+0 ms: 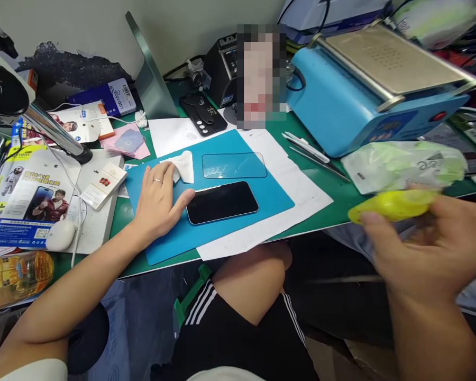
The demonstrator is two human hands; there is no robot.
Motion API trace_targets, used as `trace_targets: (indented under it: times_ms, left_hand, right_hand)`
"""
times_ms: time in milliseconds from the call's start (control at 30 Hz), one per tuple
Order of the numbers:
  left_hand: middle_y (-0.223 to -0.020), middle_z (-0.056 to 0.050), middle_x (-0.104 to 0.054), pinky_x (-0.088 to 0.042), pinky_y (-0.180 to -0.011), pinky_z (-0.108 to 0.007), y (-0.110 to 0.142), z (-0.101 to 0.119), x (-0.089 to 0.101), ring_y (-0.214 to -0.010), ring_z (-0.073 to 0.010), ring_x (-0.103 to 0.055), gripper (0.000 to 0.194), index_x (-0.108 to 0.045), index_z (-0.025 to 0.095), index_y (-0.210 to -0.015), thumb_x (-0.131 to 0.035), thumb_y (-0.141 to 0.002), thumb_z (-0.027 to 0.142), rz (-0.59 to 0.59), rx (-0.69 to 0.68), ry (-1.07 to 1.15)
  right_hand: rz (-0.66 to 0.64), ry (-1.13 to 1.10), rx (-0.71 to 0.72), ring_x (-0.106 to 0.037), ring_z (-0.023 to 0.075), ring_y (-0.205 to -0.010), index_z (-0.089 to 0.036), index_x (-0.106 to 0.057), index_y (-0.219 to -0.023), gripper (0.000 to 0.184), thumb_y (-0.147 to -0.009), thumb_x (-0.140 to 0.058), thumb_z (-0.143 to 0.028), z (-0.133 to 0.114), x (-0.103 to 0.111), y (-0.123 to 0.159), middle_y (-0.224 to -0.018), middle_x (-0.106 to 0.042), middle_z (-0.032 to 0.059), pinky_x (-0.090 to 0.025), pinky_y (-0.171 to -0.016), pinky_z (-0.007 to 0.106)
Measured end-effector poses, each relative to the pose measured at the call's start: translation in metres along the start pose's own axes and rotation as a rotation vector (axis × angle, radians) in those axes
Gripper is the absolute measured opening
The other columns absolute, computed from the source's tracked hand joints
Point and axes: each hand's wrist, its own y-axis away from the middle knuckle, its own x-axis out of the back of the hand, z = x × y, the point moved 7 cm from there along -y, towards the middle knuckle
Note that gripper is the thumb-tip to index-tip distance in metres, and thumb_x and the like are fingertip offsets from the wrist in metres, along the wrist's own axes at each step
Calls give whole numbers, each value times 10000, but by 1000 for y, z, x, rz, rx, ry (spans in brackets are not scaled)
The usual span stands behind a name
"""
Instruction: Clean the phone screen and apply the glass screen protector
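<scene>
A black phone (222, 201) lies screen-up on a blue mat (277, 198). My left hand (158, 198) rests flat on the mat, fingers together, thumb touching the phone's left end; a ring is on one finger. A white wipe (183, 165) lies just beyond its fingertips. A clear glass screen protector (234, 165) lies on the mat behind the phone. My right hand (428, 243), blurred, is raised at the right off the table's front edge, its fingers wrapped around a yellow-green object (392, 206).
White paper sheets (301, 190) lie under the mat on a green table. A blue machine (365, 84) stands at back right, tweezers (309, 151) and a plastic bag (404, 164) before it. Boxes, a white mouse (60, 235) and a bottle (16, 278) crowd the left.
</scene>
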Motion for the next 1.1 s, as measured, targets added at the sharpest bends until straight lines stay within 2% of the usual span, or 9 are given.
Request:
trace_targets:
  times_ms: [33, 67, 100, 233, 333, 533, 733, 900, 1100]
  left_hand:
    - [-1542, -206, -501, -165, -1325, -621, 1, 2, 3, -1483, -344, -434, 763, -439, 133, -1504, -192, -1063, 705, 24, -12, 18]
    - [-1527, -192, -513, -161, -1329, -609, 1, 3, 6, -1476, -331, -442, 736, -447, 151, -1491, -181, -1069, 692, 47, -25, 34]
    - [-1513, -183, -520, -180, -1327, -593, 2, 4, 9, -1467, -321, -451, 718, -452, 161, -1482, -174, -1073, 682, 65, -34, 54]
    - [-1477, -181, -519, -464, -1146, -500, 5, 4, 13, -1338, -304, -559, 717, -454, 166, -1466, -196, -1065, 702, 79, -27, 159]
    - [-1424, -175, -549, -530, -1014, -453, 6, 5, 14, -1222, -285, -614, 630, -489, 156, -1418, -261, -1081, 638, 80, -25, 200]
    - [-1285, -140, -632, -501, -1043, -443, 7, 11, 14, -1191, -267, -608, 390, -561, 160, -1271, -336, -1078, 413, 61, -59, 173]
    - [-1311, -132, -661, -476, -1080, -466, 5, 14, 8, -1181, -271, -590, 433, -634, 176, -1220, -279, -1101, 394, -13, -121, 77]
    - [-1669, -132, -434, -297, -1284, -565, 0, 13, -9, -1520, -328, -395, 560, -542, 170, -1477, -232, -1120, 470, -133, -171, 45]
    - [-1762, -94, -264, -202, -1320, -633, -3, 12, -17, -1636, -351, -227, 572, -486, 203, -1542, -245, -1121, 505, -225, -123, 49]
  right_hand:
    - [123, 140, -29, -672, 433, -1179, -470, -537, -1536, 748, -867, -795, -255, -13, 3, -6, -1373, -684, 71, -573, -891, 582]
    - [101, 188, -2, -721, 411, -1037, -454, -578, -1511, 744, -841, -827, -249, -28, -5, -14, -1230, -729, 101, -588, -824, 562]
    - [-8, 170, 27, -736, 377, -986, -444, -535, -1548, 775, -858, -813, -228, -40, -20, -23, -1182, -733, 109, -602, -811, 530]
    - [-216, 11, 166, -741, 306, -1008, -363, -468, -1585, 749, -912, -754, -203, -73, -63, -48, -1162, -722, 100, -630, -834, 431]
    - [-306, -17, 215, -715, 306, -1052, -335, -498, -1527, 630, -946, -710, -214, -80, -84, -58, -1186, -707, 103, -609, -893, 459]
    - [-409, -12, 291, -687, 317, -1073, -316, -561, -1496, 536, -975, -650, -227, -81, -105, -66, -1212, -696, 115, -569, -891, 478]
    - [-442, 4, 308, -687, 319, -1089, -326, -539, -1523, 544, -993, -625, -240, -82, -112, -68, -1222, -697, 109, -560, -857, 468]
    - [-444, 21, 339, -684, 315, -1091, -337, -486, -1543, 553, -1012, -602, -232, -83, -113, -66, -1226, -690, 115, -560, -842, 470]
    - [-462, 11, 320, -689, 313, -1097, -327, -542, -1511, 513, -1010, -601, -237, -81, -112, -64, -1210, -700, 112, -553, -866, 470]
